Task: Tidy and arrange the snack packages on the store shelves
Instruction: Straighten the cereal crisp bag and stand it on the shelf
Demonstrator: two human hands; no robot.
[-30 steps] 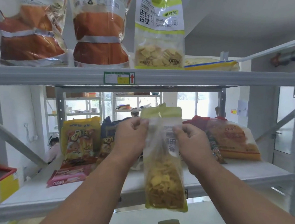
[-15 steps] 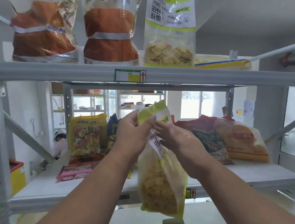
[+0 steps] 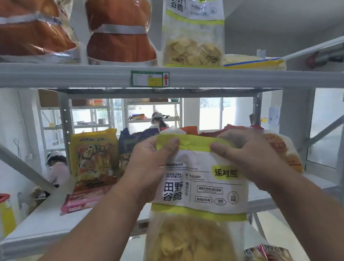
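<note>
The upper shelf [image 3: 105, 78] carries a matching bag [image 3: 193, 28] that stands upright beside two orange packs [image 3: 121, 30], with a flat yellow pack [image 3: 253, 62] on its other side. Below that shelf, in front of the middle shelf [image 3: 43, 220], hangs the snack bag [image 3: 199, 188], held in the air and resting on nothing. Its long axis runs vertical, printed face toward the camera, the chip-filled bottom hanging straight down from the grip.

The left hand [image 3: 149, 165] and right hand [image 3: 245, 156] each pinch the green top band, thumbs on the front and fingers curled behind, one at each upper corner. Both sit level, so neither is nearer the goal. I judge the next move to be a lift toward the upper shelf, next to the matching bag.

Against half a second ago, the bag has turned from edge-on and twisted to square and flat, and the hands have spread apart along the band.
</note>
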